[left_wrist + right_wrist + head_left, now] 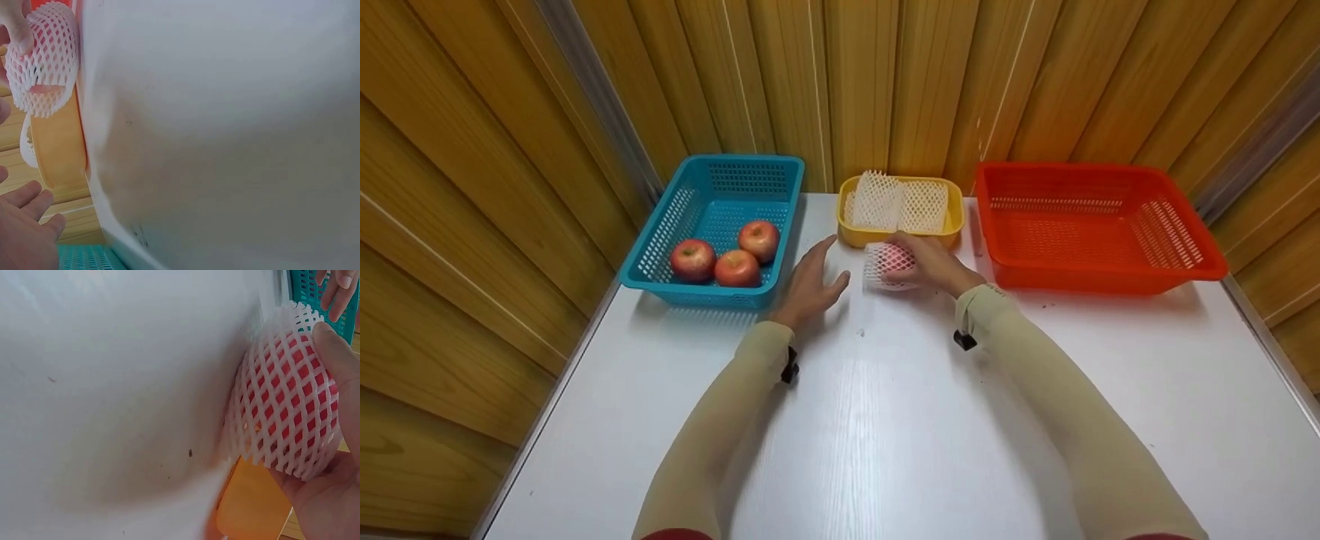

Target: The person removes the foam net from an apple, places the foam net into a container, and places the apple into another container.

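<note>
My right hand (928,262) grips an apple (298,377) wrapped in a white foam net sleeve (259,416), near the front of the yellow tub. In the right wrist view the thumb lies on top of the net and the fingers curl behind it. The red skin shows through the mesh. My left hand (808,289) is spread beside the blue basket, fingers extended, thumb apart, touching nothing that I can see. In the left wrist view the wrapped apple shows above the left hand's fingers (36,205), apart from them.
A blue basket (660,225) at left holds three bare apples (737,268). Behind the hands stands a yellow tub (855,238) with folded white foam nets (901,204). An orange-red basket (1110,279) is at right. A wooden-slat wall (862,82) borders the white table (840,450).
</note>
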